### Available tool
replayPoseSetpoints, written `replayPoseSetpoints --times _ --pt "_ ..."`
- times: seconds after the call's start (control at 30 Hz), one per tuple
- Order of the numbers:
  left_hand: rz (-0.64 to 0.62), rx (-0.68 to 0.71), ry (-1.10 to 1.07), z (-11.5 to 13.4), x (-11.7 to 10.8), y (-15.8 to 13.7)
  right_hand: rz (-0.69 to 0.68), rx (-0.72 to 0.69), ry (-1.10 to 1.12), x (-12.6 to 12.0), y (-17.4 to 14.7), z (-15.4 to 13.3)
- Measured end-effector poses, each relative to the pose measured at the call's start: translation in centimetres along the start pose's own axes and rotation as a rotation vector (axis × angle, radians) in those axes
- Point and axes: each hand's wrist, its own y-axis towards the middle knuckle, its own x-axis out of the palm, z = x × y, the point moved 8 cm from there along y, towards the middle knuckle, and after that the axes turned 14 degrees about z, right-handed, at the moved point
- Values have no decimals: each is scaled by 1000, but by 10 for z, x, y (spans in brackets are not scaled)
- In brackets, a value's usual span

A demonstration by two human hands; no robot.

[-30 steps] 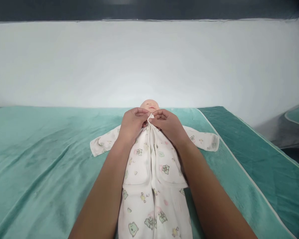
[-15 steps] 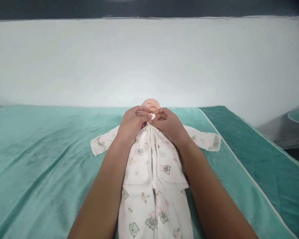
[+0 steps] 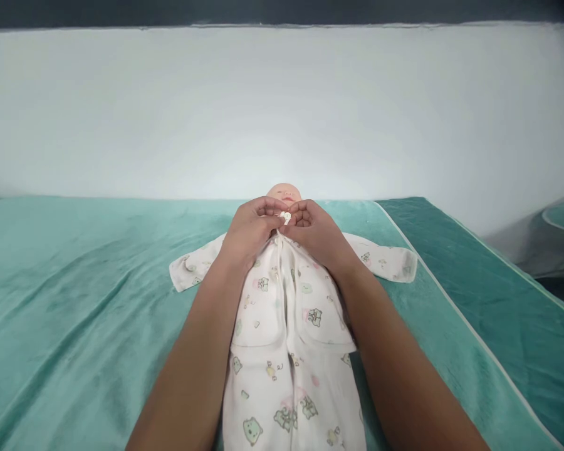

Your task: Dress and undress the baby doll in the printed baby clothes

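Note:
A baby doll (image 3: 283, 190) lies on its back, head away from me, dressed in a white jacket (image 3: 263, 313) and matching trousers (image 3: 263, 401) printed with small bears. At the collar, my left hand (image 3: 256, 225) is closed, thumb and fingers pinching the jacket's edge by a small white button (image 3: 287, 217). My right hand (image 3: 314, 232) pinches the opposite edge just right of that button. Both hands nearly meet below the doll's chin. Whether the button is through its hole I cannot tell. Lower down, the jacket's front edges lie side by side.
A green blanket (image 3: 98, 300) with some folds covers the surface beneath the doll. To the right, a darker green cloth (image 3: 489, 294) borders it along a pale edge. A white wall (image 3: 282, 106) rises close behind the doll's head.
The button at the collar has shifted slightly left and shows more of its face between my fingertips. My hands keep their pinch; the view has tilted very slightly.

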Motion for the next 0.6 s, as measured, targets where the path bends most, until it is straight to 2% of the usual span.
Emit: replayPoseSetpoints --times 0.3,0.5,0.6 --pt "-17 -30 48 -6 0 2 0 -37 -21 1 -1 -1" --pt "28 108 307 2 -1 2 18 -18 59 -2 -1 0" --pt "50 200 457 6 -1 1 82 -29 72 -7 -3 -1"
